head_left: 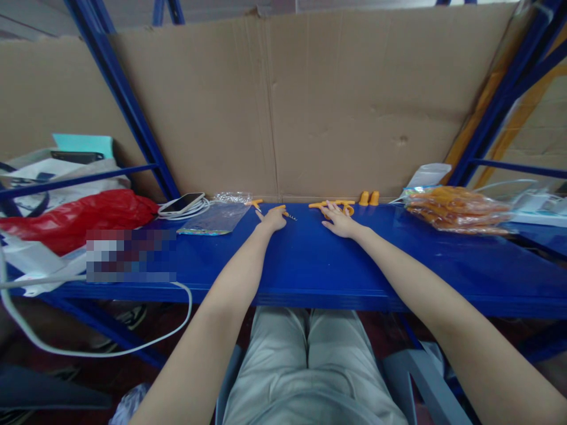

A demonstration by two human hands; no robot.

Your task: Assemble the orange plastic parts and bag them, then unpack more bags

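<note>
My left hand rests at the back of the blue tabletop, one finger stretched out to the left; its other fingers are partly hidden. Close by it are an orange T-shaped handle and a small spiral metal piece with an orange part. Palm down, my right hand lies with fingers spread over orange plastic pieces, one bar-shaped and one looped. To the right of it, two orange thimble-shaped caps stand upright side by side.
Left of my hands are a clear plastic bag, a phone on a coiled white cable, and a red bag. Plastic-wrapped orange items lie at right. A cardboard panel closes the back, between blue posts.
</note>
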